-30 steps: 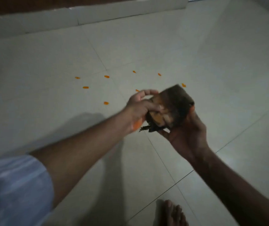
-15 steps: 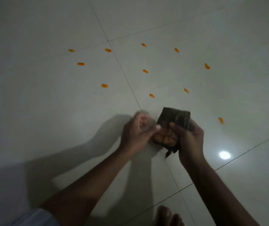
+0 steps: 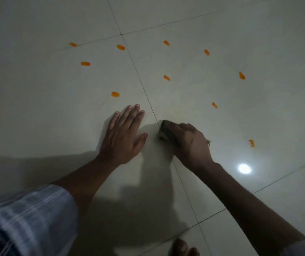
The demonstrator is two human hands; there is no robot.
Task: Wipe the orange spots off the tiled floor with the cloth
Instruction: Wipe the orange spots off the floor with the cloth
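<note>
On the pale tiled floor (image 3: 55, 108), the right hand (image 3: 190, 143) clamps a dark folded cloth (image 3: 164, 130) over a grout line, left hand (image 3: 124, 133) flat beside it, fingers together, small orange spots (image 3: 115, 94) scattered beyond.

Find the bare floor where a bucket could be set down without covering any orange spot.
Free patches: the tiles left of the left hand, below the spot at; and the near-right floor below the spot at, around the light glare. Crowded: the band beyond both hands, where spots scatter from to. The right hand presses the cloth down.
</note>
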